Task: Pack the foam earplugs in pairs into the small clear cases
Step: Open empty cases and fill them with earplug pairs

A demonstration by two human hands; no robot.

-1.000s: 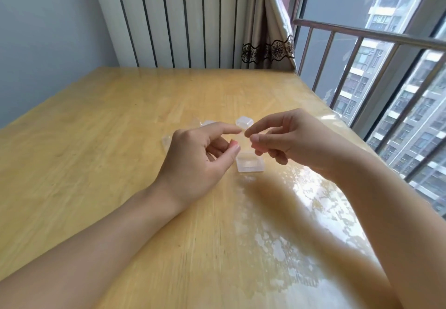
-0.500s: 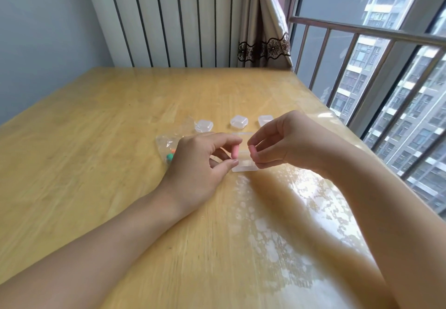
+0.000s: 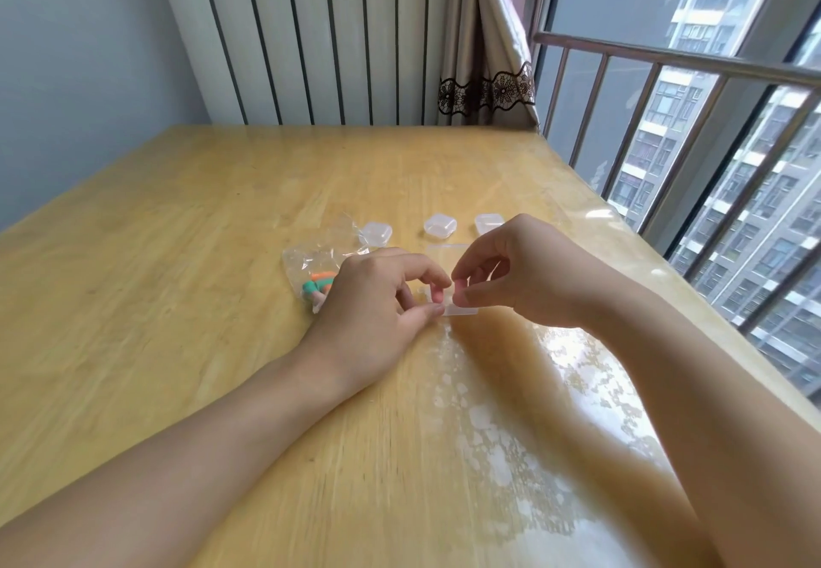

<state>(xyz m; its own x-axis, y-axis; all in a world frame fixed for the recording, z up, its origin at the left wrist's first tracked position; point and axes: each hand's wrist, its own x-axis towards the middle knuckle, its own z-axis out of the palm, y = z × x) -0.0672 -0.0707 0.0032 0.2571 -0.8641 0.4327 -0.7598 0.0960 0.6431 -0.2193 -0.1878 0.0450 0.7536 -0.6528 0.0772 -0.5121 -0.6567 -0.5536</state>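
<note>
**While both hands work at the open case: packing barely begun**

Though little can be made out inside, judged to be at the first pair. Open case point(image 3: 462, 307) flat on the table point(image 3: 177, 256), mostly hidden between the fingertips, lid laid back toward the far side. Three more closed cases point(image 3: 376, 232), point(image 3: 440, 225), point(image 3: 488, 222) in a row just behind, looking unfilled. Bag point(image 3: 317, 267) of earplugs point(image 3: 319, 287) just left of the hands, orange and green pieces inside, so most of the packing left.

Left hand point(image 3: 377, 301) low over the table, fingers curled, thumb and forefinger pinched at the case's left edge; something pinkish at the tips, likely an earplug, too small to confirm. Right hand point(image 3: 511, 276) arched from the right, thumb and forefinger narrowed to a pinch over the same case; held item not discernible. Fingertips of both hands almost touching.
</note>
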